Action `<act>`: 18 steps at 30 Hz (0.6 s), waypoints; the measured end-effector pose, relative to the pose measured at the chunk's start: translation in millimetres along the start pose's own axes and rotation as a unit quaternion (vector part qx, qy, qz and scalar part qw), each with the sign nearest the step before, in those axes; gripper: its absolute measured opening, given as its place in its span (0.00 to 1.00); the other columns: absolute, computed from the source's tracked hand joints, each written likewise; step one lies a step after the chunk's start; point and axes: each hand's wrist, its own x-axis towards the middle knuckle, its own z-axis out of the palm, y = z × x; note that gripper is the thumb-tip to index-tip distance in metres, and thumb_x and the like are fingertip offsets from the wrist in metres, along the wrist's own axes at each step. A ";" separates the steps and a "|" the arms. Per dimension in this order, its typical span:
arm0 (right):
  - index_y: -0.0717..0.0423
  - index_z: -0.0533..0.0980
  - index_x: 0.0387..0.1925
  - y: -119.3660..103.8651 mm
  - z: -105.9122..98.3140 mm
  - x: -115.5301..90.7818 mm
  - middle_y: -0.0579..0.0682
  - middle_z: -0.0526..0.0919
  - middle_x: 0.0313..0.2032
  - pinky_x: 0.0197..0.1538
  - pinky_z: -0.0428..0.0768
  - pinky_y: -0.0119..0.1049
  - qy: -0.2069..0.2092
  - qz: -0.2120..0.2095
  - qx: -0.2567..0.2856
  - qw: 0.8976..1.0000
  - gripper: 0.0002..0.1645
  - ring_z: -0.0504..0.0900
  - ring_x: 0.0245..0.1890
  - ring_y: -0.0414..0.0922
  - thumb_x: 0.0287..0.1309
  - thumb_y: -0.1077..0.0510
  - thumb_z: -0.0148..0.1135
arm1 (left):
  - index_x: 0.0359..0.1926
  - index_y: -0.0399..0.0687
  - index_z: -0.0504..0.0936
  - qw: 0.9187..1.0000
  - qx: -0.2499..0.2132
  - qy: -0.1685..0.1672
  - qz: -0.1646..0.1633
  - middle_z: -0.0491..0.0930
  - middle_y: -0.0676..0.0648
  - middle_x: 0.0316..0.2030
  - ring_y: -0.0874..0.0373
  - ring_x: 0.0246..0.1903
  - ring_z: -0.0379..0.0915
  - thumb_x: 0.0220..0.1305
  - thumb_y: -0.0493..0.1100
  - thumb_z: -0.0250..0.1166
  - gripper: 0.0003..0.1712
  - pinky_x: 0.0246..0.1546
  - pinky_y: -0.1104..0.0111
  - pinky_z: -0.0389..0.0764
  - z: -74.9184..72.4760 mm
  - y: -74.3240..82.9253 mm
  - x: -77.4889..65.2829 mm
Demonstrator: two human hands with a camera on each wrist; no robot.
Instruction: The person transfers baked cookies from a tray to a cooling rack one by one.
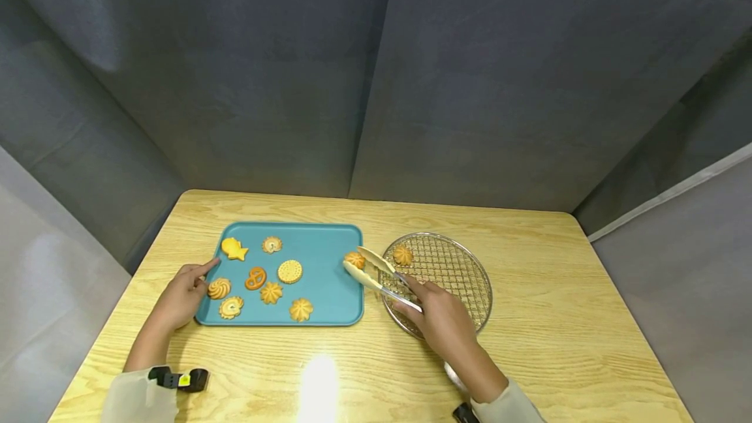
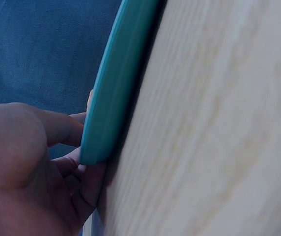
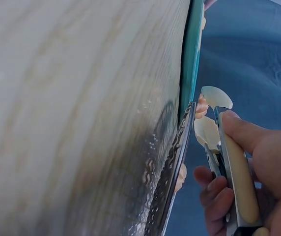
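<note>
My left hand is at the left side of a blue-green tray, index finger along the rim. In the left wrist view, thumb and fingers hold the tray's edge. My right hand grips a pair of tongs with metal arms and cream scalloped tips. Those tips stand on either side of a round fluted cookie near the tray's right rim. Another fluted cookie lies on a round wire rack, which the right hand and tongs partly cover.
Several more cookies lie on the tray's left and middle, among them a yellow fish-shaped one, a pretzel and a round dotted one. The wood-grain table is bordered by grey curtains.
</note>
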 end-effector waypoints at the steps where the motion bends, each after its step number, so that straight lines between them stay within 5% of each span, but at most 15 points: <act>1: 0.49 0.80 0.65 0.6 -0.7 -1.4 0.49 0.86 0.35 0.25 0.74 0.37 -0.004 0.006 0.001 1.000 0.36 0.73 0.21 0.40 0.59 0.37 0.72 | 0.76 0.34 0.63 1.000 0.000 0.000 0.000 0.66 0.30 0.58 0.48 0.39 0.68 0.78 0.31 0.44 0.29 0.35 0.62 0.68 0.1 0.0 0.0; 18: 0.50 0.78 0.67 17.5 -16.3 -22.9 0.52 0.88 0.40 0.36 0.82 0.47 -0.012 0.046 0.027 0.998 0.37 0.85 0.32 0.48 0.61 0.39 0.71 | 0.76 0.34 0.64 1.000 0.002 0.000 0.002 0.67 0.30 0.57 0.48 0.40 0.68 0.78 0.31 0.44 0.28 0.37 0.60 0.69 0.6 0.3 -0.3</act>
